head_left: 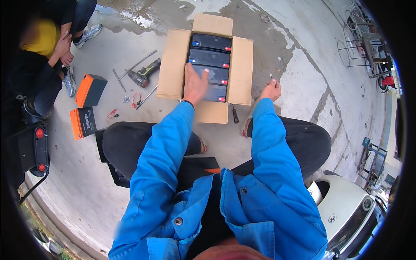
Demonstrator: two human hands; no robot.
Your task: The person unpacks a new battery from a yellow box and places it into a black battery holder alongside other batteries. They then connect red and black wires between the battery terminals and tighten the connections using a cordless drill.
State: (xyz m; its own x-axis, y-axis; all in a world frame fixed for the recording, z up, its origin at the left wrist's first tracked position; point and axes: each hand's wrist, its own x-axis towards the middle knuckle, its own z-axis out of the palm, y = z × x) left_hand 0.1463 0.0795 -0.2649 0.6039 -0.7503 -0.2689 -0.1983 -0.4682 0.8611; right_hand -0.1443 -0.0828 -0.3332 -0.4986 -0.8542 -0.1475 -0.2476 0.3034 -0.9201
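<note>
A cardboard box (173,65) stands before me with its flaps folded out. Inside, several black batteries (210,57) lie in a row, each with a blue and a red terminal. My left hand (196,84) is over the box's left side, thumb and fingers apart, against the lower batteries. Whether the fingertips press on them I cannot tell. Right of the box, my right hand (271,91) hovers with its fingers drawn together. A tiny pale thing shows at its fingertips, too small to name.
Two orange-and-black batteries (90,90) stand on the left. Between them and the box lie a cordless drill (141,77), a T-handle wrench (119,80) and red wires (112,114). A screwdriver (235,114) lies below the box. A person (47,52) crouches at upper left; a white scooter (346,208) is at lower right.
</note>
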